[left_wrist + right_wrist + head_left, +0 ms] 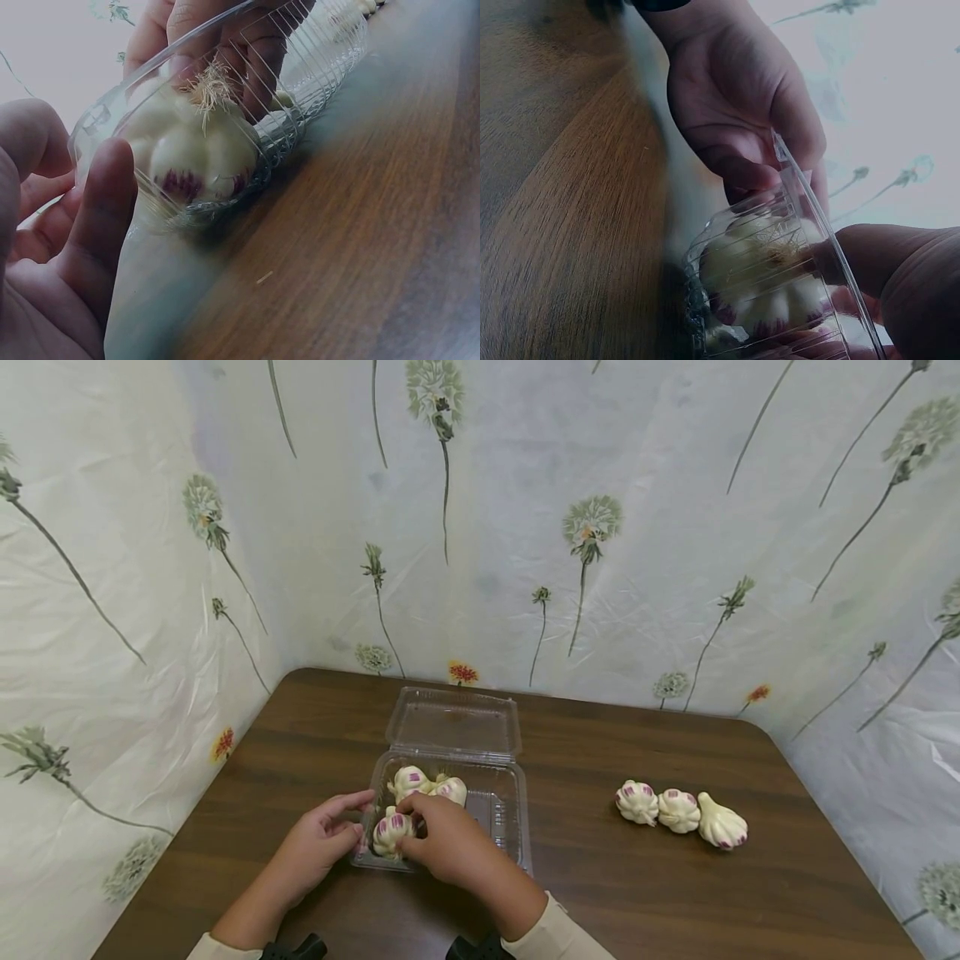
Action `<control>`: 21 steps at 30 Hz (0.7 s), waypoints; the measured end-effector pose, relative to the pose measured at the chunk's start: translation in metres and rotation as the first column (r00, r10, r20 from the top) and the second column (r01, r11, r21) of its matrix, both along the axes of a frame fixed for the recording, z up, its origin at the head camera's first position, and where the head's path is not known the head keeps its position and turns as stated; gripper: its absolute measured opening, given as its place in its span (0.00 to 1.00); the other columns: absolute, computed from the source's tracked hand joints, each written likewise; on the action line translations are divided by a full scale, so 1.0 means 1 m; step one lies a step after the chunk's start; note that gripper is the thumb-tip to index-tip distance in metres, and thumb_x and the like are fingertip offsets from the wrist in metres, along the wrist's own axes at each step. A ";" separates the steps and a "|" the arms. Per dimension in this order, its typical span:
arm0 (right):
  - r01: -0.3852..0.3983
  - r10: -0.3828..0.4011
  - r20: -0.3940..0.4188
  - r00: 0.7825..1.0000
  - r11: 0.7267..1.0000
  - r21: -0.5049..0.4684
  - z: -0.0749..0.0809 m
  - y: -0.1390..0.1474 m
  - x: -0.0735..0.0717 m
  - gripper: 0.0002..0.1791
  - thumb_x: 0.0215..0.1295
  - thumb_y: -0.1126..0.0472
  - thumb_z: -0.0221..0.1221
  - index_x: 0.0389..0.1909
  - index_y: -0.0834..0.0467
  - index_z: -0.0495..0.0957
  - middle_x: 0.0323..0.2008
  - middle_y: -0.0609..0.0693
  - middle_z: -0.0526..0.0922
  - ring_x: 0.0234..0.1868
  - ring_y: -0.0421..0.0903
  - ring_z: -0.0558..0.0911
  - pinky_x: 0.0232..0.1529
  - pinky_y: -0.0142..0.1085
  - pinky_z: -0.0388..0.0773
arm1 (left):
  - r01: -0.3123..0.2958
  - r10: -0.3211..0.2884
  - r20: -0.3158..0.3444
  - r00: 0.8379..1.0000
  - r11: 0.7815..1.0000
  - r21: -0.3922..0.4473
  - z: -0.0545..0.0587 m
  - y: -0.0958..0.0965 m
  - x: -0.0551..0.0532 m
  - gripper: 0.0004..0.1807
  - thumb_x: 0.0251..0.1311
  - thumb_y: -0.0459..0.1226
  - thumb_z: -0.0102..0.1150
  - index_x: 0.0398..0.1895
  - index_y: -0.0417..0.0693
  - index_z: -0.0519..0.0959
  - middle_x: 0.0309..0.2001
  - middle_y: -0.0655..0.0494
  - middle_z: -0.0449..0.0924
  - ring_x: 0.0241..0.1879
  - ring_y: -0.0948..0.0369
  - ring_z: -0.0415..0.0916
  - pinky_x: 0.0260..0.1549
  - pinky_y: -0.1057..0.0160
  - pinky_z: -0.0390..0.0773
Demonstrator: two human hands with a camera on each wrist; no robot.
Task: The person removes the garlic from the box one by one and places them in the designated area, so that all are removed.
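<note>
A clear plastic clamshell container (522, 806) stands on the table with its lid (454, 723) laid back. My left hand (317, 842) holds the container's left rim, thumb on the near side and fingers around the edge. Inside the left part of the container, my right hand (450, 845) grips a garlic bulb (389, 833) with purple streaks. That bulb's roots (212, 91) show close to the right fingertips in the left wrist view. Behind it in the container lie two more garlic bulbs, one at the left (409, 781) and one beside it (452, 790).
Three garlic bulbs (678, 811) lie in a row on the right side of the brown wooden table (600, 893). A flower-printed sheet (495, 527) hangs behind the table and along its sides.
</note>
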State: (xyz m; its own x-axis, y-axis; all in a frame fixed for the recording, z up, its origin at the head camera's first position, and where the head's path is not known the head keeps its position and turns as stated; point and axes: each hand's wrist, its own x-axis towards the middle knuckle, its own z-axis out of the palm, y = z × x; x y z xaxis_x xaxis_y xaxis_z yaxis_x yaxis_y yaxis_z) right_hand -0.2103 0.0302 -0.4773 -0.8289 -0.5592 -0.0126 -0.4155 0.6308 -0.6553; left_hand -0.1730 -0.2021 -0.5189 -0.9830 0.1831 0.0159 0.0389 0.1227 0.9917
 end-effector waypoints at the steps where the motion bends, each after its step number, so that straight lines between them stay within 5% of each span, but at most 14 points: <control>1: -0.001 0.001 0.000 1.000 1.000 -0.003 0.000 0.000 0.000 0.15 0.67 0.55 0.69 0.53 0.49 0.82 0.41 0.41 0.83 0.42 0.37 0.80 0.45 0.36 0.80 | 0.001 -0.001 -0.001 1.000 1.000 0.000 0.000 0.000 0.000 0.27 0.72 0.28 0.57 0.73 0.38 0.72 0.63 0.34 0.74 0.34 0.64 0.81 0.36 0.67 0.84; 21: 0.028 -0.028 0.003 1.000 0.998 -0.062 0.002 0.004 0.002 0.18 0.71 0.53 0.67 0.59 0.50 0.81 0.51 0.44 0.86 0.51 0.40 0.83 0.50 0.40 0.82 | -0.001 0.000 -0.015 1.000 1.000 -0.020 0.002 0.001 0.001 0.26 0.71 0.28 0.57 0.72 0.37 0.72 0.63 0.34 0.74 0.31 0.66 0.78 0.34 0.68 0.81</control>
